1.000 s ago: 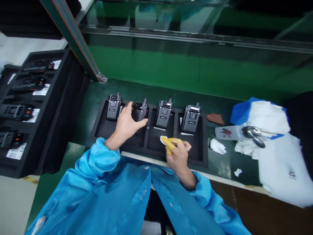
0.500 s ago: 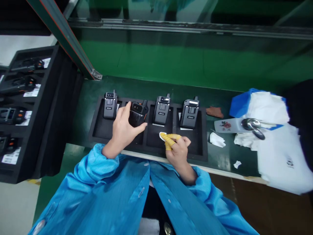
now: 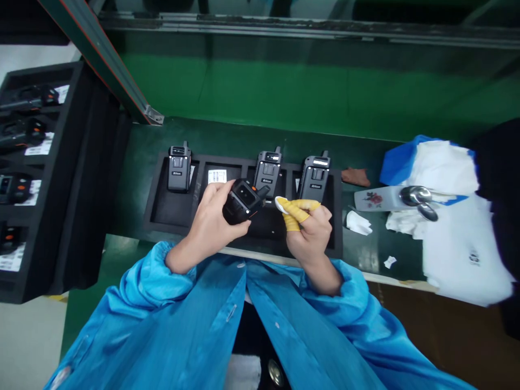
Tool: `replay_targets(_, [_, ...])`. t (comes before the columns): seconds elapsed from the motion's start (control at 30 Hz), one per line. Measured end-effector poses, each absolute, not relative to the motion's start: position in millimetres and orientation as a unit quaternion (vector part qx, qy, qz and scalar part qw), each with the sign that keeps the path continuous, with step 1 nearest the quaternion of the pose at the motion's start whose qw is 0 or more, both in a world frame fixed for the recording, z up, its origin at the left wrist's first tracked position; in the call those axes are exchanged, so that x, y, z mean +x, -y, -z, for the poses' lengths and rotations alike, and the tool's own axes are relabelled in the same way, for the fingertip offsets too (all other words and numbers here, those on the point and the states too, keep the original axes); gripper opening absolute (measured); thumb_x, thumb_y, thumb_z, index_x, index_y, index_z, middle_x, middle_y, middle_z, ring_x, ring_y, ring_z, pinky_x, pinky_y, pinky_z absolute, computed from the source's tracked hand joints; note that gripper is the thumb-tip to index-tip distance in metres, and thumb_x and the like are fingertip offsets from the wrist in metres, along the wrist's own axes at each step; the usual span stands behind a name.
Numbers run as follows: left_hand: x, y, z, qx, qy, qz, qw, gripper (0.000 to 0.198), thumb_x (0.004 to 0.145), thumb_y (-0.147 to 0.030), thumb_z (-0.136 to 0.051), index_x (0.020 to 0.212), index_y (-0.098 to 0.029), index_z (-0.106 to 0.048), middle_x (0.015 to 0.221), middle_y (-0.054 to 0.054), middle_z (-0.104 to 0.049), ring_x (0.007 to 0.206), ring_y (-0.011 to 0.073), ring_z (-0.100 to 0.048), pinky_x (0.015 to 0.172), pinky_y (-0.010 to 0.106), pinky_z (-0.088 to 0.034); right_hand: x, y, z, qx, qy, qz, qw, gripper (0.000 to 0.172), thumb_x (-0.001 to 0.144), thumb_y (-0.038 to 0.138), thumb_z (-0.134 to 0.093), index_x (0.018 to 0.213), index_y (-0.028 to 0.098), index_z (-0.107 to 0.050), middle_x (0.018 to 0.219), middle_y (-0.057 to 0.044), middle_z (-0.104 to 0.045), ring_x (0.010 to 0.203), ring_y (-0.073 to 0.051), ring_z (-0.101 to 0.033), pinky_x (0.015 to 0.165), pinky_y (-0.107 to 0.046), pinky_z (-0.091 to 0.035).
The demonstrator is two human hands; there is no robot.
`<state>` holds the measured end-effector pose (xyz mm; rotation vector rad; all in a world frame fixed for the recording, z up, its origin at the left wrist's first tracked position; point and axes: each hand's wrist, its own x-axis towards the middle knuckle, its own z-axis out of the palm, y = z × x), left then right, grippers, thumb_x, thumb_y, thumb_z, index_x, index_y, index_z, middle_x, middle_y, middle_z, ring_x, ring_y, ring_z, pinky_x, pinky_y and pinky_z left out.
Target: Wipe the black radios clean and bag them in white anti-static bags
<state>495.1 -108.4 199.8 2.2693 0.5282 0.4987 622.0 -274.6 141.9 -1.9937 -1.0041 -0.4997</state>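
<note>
My left hand point(image 3: 213, 216) is closed round a black walkie-talkie point(image 3: 242, 201), whose stubby antenna points right. It is held above a black foam tray point(image 3: 162, 225). My right hand point(image 3: 309, 230), with yellow finger cots on some fingers, pinches a small piece of white cloth point(image 3: 280, 205) just right of the antenna, apart from it. Three more walkie-talkies lie in the tray: one at the left point(image 3: 179, 169), one in the middle point(image 3: 268, 167) and one at the right point(image 3: 314, 176). A white label point(image 3: 217, 176) shows in the second compartment.
At the left, a stack of black foam trays point(image 3: 65, 179) holds more walkie-talkies. To the right lie a brown cloth point(image 3: 355, 176), a crumpled white cloth point(image 3: 358, 222), a flowered case point(image 3: 376, 199) with a metal spoon-like piece, a blue box point(image 3: 396, 165) and white bags point(image 3: 463, 254).
My left hand has lifted the walkie-talkie out of the second compartment and moved it right, uncovering the label. My right hand has risen slightly to the right with the white cloth.
</note>
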Motion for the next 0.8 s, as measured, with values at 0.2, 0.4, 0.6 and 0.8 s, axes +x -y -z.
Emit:
replay_targets(0.2, [491.5, 111.7, -197.6, 0.901, -0.147, -0.176, 0.368, 0.064, 0.067, -0.016, -0.068, 0.128, -0.018, -0.048, 0.117, 0.009, -0.057, 0.113, 0.0251, -0.058, 0.098, 0.04, -0.05, 621.4, 265.8, -169.0, -0.756, 0.393, 0.133, 0.505, 0.021, 0.086, 0.018, -0.063, 0.098, 0.031, -0.074, 0.089, 0.0, -0.069, 0.08, -0.014, -0.065, 0.073, -0.034, -0.046])
replay_targets(0.4, [488.6, 116.2, -192.3, 0.893, -0.073, -0.148, 0.419, 0.07, 0.062, -0.01, -0.06, 0.129, -0.021, -0.044, 0.124, 0.009, -0.055, 0.117, 0.0264, -0.056, 0.098, 0.043, -0.05, 607.4, 262.5, -198.4, -0.718, 0.495, 0.116, 0.475, 0.038, 0.086, 0.009, -0.056, 0.112, 0.035, -0.068, 0.093, 0.002, -0.068, 0.081, -0.012, -0.062, 0.079, -0.036, -0.039])
replay_targets(0.6, [486.3, 119.0, -191.7, 0.855, -0.048, -0.157, 0.493, 0.069, 0.056, -0.008, -0.057, 0.123, -0.023, -0.05, 0.117, 0.006, -0.055, 0.111, 0.0244, -0.058, 0.094, 0.041, -0.051, 594.5, 265.1, -202.9, -0.72, 0.55, 0.144, 0.398, 0.051, 0.082, 0.004, -0.046, 0.117, 0.036, -0.065, 0.093, 0.003, -0.067, 0.078, -0.012, -0.056, 0.087, -0.04, -0.032])
replay_targets(0.8, [487.8, 113.6, -179.7, 0.837, -0.057, -0.144, 0.524, 0.063, 0.056, -0.011, -0.059, 0.118, -0.023, -0.053, 0.116, 0.006, -0.056, 0.109, 0.025, -0.057, 0.094, 0.043, -0.049, 605.7, 275.2, -200.7, -0.748, 0.537, 0.093, 0.378, 0.048, 0.082, 0.004, -0.049, 0.112, 0.037, -0.068, 0.092, 0.003, -0.068, 0.079, -0.011, -0.057, 0.086, -0.038, -0.034])
